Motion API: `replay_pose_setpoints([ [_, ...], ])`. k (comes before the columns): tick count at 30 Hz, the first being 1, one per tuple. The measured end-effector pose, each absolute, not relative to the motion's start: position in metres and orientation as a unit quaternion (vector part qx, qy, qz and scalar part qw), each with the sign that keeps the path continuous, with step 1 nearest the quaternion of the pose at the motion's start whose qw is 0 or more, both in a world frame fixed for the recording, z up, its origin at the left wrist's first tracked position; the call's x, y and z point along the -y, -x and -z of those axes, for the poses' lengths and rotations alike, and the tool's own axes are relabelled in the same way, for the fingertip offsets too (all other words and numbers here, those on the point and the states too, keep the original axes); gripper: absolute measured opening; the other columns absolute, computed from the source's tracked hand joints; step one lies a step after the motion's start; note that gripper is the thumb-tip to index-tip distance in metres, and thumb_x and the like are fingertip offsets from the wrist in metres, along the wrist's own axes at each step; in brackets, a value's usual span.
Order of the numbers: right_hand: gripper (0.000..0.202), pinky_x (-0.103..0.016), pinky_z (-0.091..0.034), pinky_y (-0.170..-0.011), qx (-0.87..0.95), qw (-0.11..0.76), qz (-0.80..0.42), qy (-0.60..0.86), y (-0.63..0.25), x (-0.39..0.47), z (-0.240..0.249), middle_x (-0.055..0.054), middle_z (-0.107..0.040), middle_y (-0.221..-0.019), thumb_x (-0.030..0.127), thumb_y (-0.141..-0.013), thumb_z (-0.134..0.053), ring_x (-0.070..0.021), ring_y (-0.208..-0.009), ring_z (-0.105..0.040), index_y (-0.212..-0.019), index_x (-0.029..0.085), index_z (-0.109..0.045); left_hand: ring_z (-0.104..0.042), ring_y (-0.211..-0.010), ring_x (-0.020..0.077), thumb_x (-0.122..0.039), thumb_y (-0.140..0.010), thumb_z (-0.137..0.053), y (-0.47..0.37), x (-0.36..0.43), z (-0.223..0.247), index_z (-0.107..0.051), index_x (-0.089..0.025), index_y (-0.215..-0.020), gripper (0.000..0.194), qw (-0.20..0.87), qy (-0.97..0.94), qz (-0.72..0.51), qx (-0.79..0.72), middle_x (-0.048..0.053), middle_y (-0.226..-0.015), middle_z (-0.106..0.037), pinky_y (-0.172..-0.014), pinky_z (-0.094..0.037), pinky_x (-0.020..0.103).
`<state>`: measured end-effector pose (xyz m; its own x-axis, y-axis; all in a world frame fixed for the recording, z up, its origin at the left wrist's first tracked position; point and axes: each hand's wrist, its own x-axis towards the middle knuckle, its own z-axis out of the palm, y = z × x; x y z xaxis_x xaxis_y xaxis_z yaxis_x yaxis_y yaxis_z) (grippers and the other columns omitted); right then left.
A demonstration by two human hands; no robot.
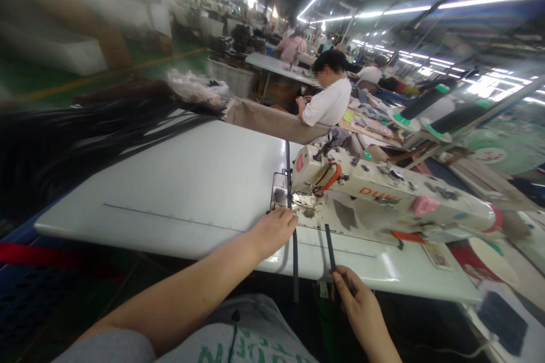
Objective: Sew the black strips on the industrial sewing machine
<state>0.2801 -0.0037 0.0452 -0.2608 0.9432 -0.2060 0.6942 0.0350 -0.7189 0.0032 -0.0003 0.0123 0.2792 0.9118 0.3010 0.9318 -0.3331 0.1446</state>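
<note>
Left hand [276,231] over the long strip [296,269] at the sewing machine [383,184], can't tell its grip | right hand [357,298] pinches a second strip [330,247] | feeding, seemingly; next calls for straight alignment

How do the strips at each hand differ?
The left strip runs past the machine head; the right strip ends short of it. The left strip shows more length than the right strip. The right hand grips the right strip; the left hand rests by the left strip. Both look dark, narrow.
</note>
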Motion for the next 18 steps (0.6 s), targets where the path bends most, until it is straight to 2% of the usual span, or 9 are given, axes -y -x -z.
replay_pose_setpoints([
  [4, 0.059, -0.027, -0.042, -0.048, 0.691, 0.182, -0.383, 0.586, -0.274, 0.003, -0.043, -0.001, -0.065, -0.061, 0.072, -0.083, -0.059, -0.0184, -0.052, -0.055, -0.102, 0.019, -0.075, -0.064, -0.112, 0.0235, -0.009, -0.097, -0.052, -0.002, 0.001, -0.014, -0.061, -0.012, -0.113, 0.019, 0.029, 0.8, 0.167, 0.575, 0.013, -0.116, -0.063, -0.104, -0.052, 0.037],
  [10, 0.062, -0.03, -0.05, -0.057, 0.666, 0.225, -0.409, 0.581, -0.259, -0.005, -0.041, -0.004, -0.07, -0.067, 0.065, -0.08, -0.066, -0.0231, -0.064, -0.064, -0.114, 0.015, -0.077, -0.063, -0.112, 0.0241, -0.008, -0.097, -0.052, -0.002, 0.001, -0.012, -0.062, -0.011, -0.114, 0.02, 0.031, 0.801, 0.169, 0.573, 0.013, -0.117, -0.063, -0.104, -0.052, 0.038],
  [18, 0.071, -0.03, -0.04, -0.049, 0.617, 0.25, -0.427, 0.612, -0.243, -0.018, -0.032, -0.002, -0.065, -0.061, 0.067, -0.076, -0.064, -0.0178, -0.048, -0.051, -0.117, 0.01, -0.074, -0.064, -0.108, 0.0236, -0.012, -0.098, -0.055, -0.002, 0.002, -0.014, -0.065, -0.012, -0.112, 0.017, 0.036, 0.799, 0.168, 0.576, 0.012, -0.115, -0.065, -0.103, -0.053, 0.037],
])
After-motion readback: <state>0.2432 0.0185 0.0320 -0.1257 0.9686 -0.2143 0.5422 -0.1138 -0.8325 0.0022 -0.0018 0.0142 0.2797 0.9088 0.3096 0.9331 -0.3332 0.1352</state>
